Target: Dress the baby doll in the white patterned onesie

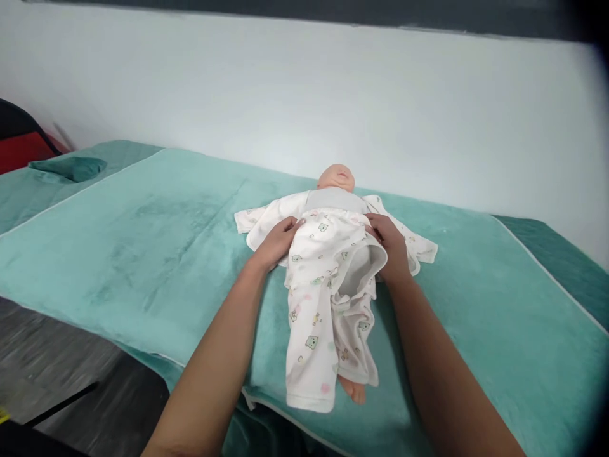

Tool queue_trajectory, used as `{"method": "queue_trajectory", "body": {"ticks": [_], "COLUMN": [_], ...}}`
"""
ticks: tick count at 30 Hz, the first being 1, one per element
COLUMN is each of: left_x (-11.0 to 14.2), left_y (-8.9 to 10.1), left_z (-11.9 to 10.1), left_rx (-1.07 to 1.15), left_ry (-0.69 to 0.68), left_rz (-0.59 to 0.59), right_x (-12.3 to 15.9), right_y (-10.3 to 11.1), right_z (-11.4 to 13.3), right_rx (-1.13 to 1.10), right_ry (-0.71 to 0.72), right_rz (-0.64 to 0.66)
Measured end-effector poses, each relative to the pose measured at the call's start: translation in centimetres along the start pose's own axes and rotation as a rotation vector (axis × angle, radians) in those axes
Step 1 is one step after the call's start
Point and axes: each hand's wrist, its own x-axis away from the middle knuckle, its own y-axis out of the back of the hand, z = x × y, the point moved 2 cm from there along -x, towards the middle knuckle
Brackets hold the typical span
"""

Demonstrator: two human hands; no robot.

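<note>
A baby doll [337,178] lies on its back on a teal towel [157,254], head toward the wall. It wears a white printed top [266,219] and white printed trousers [316,298], and one bare foot [354,388] pokes out of a trouser leg. My left hand [276,241] grips the trousers' waistband at the doll's left side. My right hand [387,244] grips the waistband on the other side. Both hands have their fingers curled into the cloth at the doll's waist.
The towel covers a bed [566,260] with a darker green sheet, set against a white wall [333,95]. A folded dark green cloth [69,168] lies at the far left. A red and black object [21,143] stands beyond it. Dark floor [61,381] shows at lower left.
</note>
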Motion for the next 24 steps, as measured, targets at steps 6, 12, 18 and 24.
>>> {"method": "queue_trajectory", "body": {"ticks": [6,12,18,24], "left_x": [-1.4,-2.5,-2.4,-1.1], "left_y": [-0.6,-0.7,-0.2,0.7], "left_z": [0.5,1.0,1.0,1.3], "left_rx": [0.09,0.349,0.173,0.114], "left_ry": [-0.078,0.126,0.092,0.121], "left_rz": [-0.074,-0.235,-0.251,-0.13], "right_x": [-3.7,-6.9,-4.0,-1.2], "right_y": [-0.4,-2.3,-2.6,-0.8], "right_z": [0.3,-1.3,-1.0,0.4], "right_rx": [0.361,0.3,-0.017,0.085], "right_ry": [-0.094,-0.193,-0.321,-0.406], "right_rz": [0.204,0.204,-0.03,0.016]}}
